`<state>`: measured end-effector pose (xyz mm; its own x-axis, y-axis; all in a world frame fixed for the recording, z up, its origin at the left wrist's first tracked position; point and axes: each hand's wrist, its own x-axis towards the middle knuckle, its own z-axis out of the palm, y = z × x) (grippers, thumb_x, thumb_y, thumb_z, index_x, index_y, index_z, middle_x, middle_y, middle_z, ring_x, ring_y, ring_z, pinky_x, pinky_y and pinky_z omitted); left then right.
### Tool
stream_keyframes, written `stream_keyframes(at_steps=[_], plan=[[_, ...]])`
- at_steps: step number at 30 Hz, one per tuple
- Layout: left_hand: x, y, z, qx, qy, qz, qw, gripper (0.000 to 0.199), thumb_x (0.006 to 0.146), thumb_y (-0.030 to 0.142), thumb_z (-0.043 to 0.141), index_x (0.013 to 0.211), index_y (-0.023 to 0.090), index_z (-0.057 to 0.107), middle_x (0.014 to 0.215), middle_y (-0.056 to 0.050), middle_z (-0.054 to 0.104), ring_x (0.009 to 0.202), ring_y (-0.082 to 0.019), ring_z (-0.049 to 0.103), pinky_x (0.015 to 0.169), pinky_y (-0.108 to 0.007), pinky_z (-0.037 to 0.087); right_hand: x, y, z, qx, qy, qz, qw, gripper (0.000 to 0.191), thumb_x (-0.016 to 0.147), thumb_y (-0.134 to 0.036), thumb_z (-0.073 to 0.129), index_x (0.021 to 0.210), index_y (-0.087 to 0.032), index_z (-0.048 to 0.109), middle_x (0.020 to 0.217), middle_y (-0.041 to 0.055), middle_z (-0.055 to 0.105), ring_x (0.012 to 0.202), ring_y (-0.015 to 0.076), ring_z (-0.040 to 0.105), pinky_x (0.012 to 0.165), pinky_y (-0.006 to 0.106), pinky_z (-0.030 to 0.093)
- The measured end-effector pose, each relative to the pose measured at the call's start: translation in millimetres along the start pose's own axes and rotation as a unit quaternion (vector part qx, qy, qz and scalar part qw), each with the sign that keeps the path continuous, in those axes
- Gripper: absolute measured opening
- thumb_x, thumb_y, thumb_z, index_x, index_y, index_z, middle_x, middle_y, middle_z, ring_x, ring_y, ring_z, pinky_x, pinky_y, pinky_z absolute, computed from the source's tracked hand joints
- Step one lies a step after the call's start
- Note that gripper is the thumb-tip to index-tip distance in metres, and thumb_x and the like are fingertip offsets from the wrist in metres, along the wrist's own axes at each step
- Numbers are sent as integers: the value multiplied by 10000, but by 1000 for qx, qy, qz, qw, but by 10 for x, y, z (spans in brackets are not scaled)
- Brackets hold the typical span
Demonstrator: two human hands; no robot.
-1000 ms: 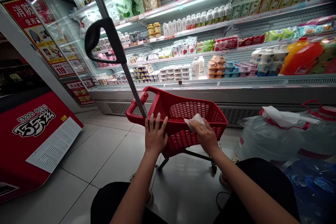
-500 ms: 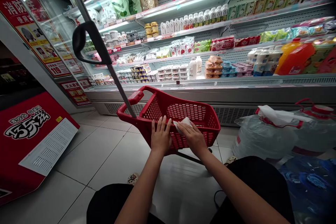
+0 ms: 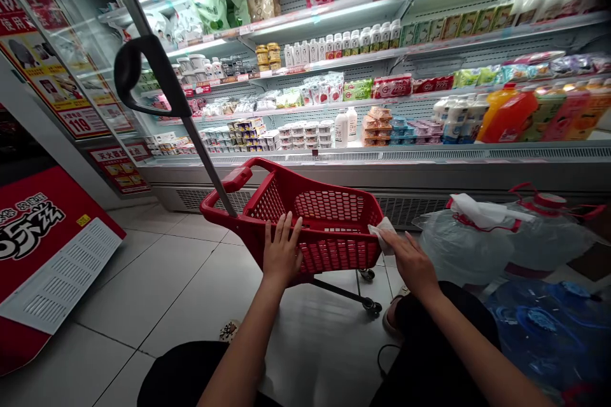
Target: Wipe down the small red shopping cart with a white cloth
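Observation:
A red plastic shopping cart point(image 3: 334, 248) with lattice sides stands on the floor in front of me. Fingers spread and flat, my left hand point(image 3: 281, 251) rests against its near side, below the rim. My right hand point(image 3: 410, 264) is at the cart's right end, gripping a white wipe point(image 3: 383, 234) that lies over the corner of the rim. The wipe is partly covered by my fingers. From the cart's left end rises a grey pole with a black loop handle point(image 3: 157, 76).
A refrigerated display case point(image 3: 315, 172) with stocked shelves runs behind the cart. Large water jugs point(image 3: 468, 241) in plastic and blue bottles point(image 3: 539, 324) stand on the right. At left is a red cabinet point(image 3: 28, 254). The cart's caster wheels point(image 3: 371, 305) show below.
My right hand has slid the wipe rightward along the near rim, from about its middle to the right corner. My left hand stays on the cart's side. The view has shifted slightly.

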<state>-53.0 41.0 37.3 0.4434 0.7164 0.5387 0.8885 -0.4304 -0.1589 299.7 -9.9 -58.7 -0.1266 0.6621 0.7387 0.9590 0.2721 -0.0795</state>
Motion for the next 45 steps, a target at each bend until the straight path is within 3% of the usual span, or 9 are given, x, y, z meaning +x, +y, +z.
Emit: stream_keyframes(at_steps=[2, 5, 9, 12, 20, 24, 33, 40, 45], plan=[[20, 50, 8, -2, 9, -15, 1000, 802, 865, 320, 666, 1613, 231, 392, 1678, -138, 358, 1560, -360, 295, 1295, -629, 22, -24, -8, 19, 0, 4, 10, 1000, 775, 920, 0, 328, 1644, -275, 314, 1513, 36, 592, 1349, 209, 603, 1230, 479, 397], [62, 229, 50, -15, 15, -33, 999, 878, 812, 360, 736, 1615, 280, 391, 1697, -124, 321, 1562, -435, 247, 1273, -681, 80, 36, -205, 69, 8, 18, 22, 1000, 790, 910, 0, 347, 1652, -264, 295, 1507, 54, 596, 1355, 230, 599, 1216, 487, 419], [89, 547, 176, -52, -8, 19, 998, 913, 818, 398, 738, 1635, 316, 338, 1728, -75, 257, 1573, -451, 192, 1274, -679, 122, 158, -503, 70, 30, 5, -2, 1000, 786, 916, 12, 333, 1654, -253, 289, 1526, 63, 576, 1397, 225, 559, 1223, 484, 411], [63, 656, 245, -53, -14, 28, 998, 892, 845, 393, 704, 1642, 342, 308, 1729, -41, 258, 1579, -468, 140, 1260, -728, 76, 187, -544, 37, 38, -3, -23, 999, 756, 937, 14, 311, 1647, -244, 305, 1540, 58, 562, 1417, 207, 536, 1226, 472, 408], [-3, 531, 204, -51, -23, 60, 997, 874, 842, 353, 700, 1633, 342, 328, 1739, -12, 223, 1604, -427, 68, 1279, -689, 86, -28, -54, 0, 26, 5, -35, 999, 753, 945, 11, 306, 1628, -304, 347, 1513, 6, 589, 1354, 187, 597, 1228, 464, 416], [-2, 512, 192, -66, -22, 63, 996, 863, 829, 351, 721, 1616, 340, 367, 1742, -10, 214, 1607, -417, 64, 1279, -682, 78, -105, 27, -2, 26, 5, -21, 999, 726, 946, -6, 317, 1605, -301, 401, 1515, 6, 588, 1367, 207, 587, 1215, 462, 437], [-18, 364, 166, -75, -32, 48, 996, 821, 882, 467, 693, 1621, 350, 354, 1760, -6, 124, 1609, -412, 63, 1279, -675, 77, -129, -167, 145, 73, 5, 3, 997, 684, 987, -48, 348, 1619, -310, 363, 1545, 14, 560, 1392, 221, 564, 1200, 486, 454], [73, 560, 319, -80, -22, -90, 992, 815, 961, 681, 516, 1633, 250, 354, 1751, -104, 157, 1598, -454, 68, 1264, -692, 135, -102, -566, 98, 81, 11, -23, 996, 772, 938, 17, 350, 1634, -316, 335, 1536, 8, 564, 1388, 240, 568, 1177, 495, 487], [-3, 746, 324, -101, -19, -15, 995, 760, 979, 666, 503, 1647, 440, 220, 1762, 3, 103, 1610, -409, 62, 1242, -745, 101, -82, -623, 88, 129, -10, -119, 984, 755, 964, 20, 367, 1637, -318, 314, 1546, 15, 553, 1390, 207, 564, 1173, 460, 500]])
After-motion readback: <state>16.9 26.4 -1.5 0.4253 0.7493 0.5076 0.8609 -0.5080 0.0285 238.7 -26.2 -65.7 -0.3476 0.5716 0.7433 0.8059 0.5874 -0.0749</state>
